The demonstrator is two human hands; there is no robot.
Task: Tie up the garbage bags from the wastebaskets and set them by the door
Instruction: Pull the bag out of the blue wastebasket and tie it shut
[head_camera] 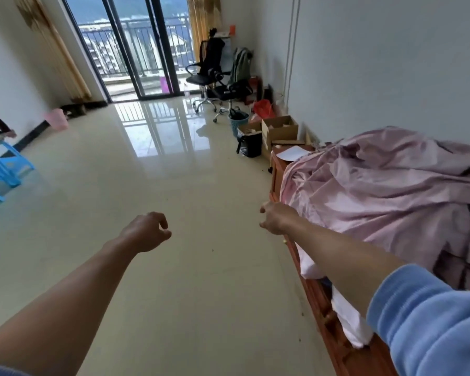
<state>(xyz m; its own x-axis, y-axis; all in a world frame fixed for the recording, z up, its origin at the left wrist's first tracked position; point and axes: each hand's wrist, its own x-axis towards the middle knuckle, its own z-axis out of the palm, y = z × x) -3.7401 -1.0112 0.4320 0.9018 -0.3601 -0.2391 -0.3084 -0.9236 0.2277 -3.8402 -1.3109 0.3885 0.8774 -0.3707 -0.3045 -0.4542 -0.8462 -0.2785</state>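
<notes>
— Blue sleeve (429, 318) at the bottom right, bare forearms reaching forward. Is either hand carrying anything?

— No. Left hand (147, 232) and right hand (273, 217) both hang over the tiled floor (174, 267), fingers loosely curled and apart, nothing in them.

— So which step is this?

— Walking up to the bins, I'd judge — no bag looks tied yet. A blue wastebasket (238, 123) with a dark liner stands far down the right wall, beside the office chairs (215, 77). A pink wastebasket (56, 118) sits against the left wall, near the sliding glass door (136, 50).

— And that black thing by the cardboard boxes (278, 128)?

— A black bag (248, 143) on the floor; whether it's knotted I can't tell.

— Next move?

— Probably cross the room, gather the liner's rim with both hands, lift and knot.

— Anything in the way?

— Floor's glossy and open. A bed with rumpled pink bedding (377, 191) lines the right side; blue stools (3, 169) sit left.
</notes>
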